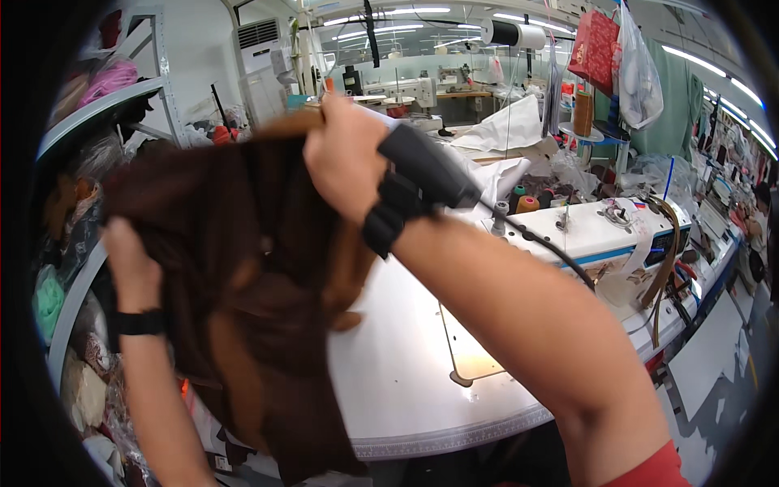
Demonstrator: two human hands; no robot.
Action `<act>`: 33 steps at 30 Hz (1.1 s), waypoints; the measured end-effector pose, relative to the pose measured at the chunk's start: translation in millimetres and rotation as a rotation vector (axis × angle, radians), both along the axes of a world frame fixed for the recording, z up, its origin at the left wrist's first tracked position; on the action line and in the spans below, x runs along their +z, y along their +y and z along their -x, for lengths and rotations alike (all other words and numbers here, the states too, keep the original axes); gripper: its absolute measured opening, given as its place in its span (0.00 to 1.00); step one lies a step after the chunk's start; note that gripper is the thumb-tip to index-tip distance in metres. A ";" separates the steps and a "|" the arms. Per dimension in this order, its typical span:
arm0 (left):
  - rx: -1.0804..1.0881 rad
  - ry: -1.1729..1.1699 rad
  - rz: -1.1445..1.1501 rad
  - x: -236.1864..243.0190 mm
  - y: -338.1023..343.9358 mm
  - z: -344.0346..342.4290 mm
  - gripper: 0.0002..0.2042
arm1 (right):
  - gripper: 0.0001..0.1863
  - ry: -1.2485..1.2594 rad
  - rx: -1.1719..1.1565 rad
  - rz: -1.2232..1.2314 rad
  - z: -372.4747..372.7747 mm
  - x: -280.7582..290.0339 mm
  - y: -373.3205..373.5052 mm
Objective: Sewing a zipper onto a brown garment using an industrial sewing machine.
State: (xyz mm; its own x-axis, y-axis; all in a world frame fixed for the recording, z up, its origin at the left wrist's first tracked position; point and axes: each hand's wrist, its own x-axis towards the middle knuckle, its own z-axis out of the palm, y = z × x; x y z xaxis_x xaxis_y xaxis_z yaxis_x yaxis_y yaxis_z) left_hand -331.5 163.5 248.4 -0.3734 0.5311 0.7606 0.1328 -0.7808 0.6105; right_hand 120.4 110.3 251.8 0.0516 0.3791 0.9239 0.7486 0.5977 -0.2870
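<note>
A dark brown piece of cloth or garment point(251, 341), with lighter tan areas, hangs blurred between my hands over the left part of the white table. My right hand point(345, 150) is closed on its top edge, raised above the table. My left hand point(130, 256) grips its left side lower down, fingers partly hidden in the folds. A black strap with a dark boxy device and cable point(426, 166) sits on my right wrist; another black band is on my left wrist.
A white sewing machine point(584, 227) with thread spools stands right of the table point(389, 390). Metal shelving point(105, 101) stuffed with fabric and bags lines the left. Bags point(592, 49) hang at upper right. Other machines stand behind; a person point(759, 235) is at the far right.
</note>
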 end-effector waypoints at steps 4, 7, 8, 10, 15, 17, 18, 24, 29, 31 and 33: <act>0.012 0.611 0.064 24.1 -103.0 -93.5 0.18 | 0.04 -0.186 0.079 -0.341 -20.4 18.3 -43.5; -0.306 1.377 0.131 -45.0 -197.1 -180.2 0.21 | 0.11 -0.500 0.019 -0.336 -29.6 -68.6 -69.2; -0.528 1.531 0.135 -70.5 -211.7 -211.0 0.22 | 0.14 -0.651 0.020 -0.188 -46.8 -109.6 -80.3; -0.784 1.665 0.273 -117.3 -231.4 -264.8 0.20 | 0.12 -0.943 0.038 0.110 -73.8 -195.3 -85.4; -0.887 1.447 0.401 -189.9 -239.3 -297.0 0.20 | 0.17 -0.853 0.058 0.614 -106.2 -248.2 -102.3; -0.898 1.308 0.188 -198.7 -224.9 -296.1 0.31 | 0.17 -0.828 0.149 0.517 -113.1 -245.0 -109.2; -0.789 1.228 0.134 -198.3 -219.2 -294.4 0.30 | 0.17 -0.796 0.242 0.419 -116.1 -248.6 -111.6; -0.108 1.101 0.410 -238.1 -155.6 -310.0 0.12 | 0.19 -0.895 0.325 0.452 -140.8 -256.2 -135.4; -0.183 1.222 0.381 -245.4 -118.6 -332.7 0.14 | 0.18 -0.710 0.324 0.479 -158.3 -260.3 -142.7; -0.372 1.250 0.364 -246.6 -109.3 -337.6 0.15 | 0.18 -0.723 0.298 0.445 -163.7 -259.4 -147.8; -0.439 1.272 0.271 -248.0 -100.2 -349.8 0.16 | 0.18 -0.773 0.255 0.510 -173.7 -258.3 -155.0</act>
State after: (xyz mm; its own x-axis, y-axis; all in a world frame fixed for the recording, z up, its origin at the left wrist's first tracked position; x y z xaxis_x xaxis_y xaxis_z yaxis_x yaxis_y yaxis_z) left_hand 18.3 63.3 0.4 0.7331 0.6087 0.3035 0.4853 -0.7807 0.3936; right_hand 294.1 -44.7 -6.4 -0.6429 0.6600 0.3887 0.7042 0.7089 -0.0388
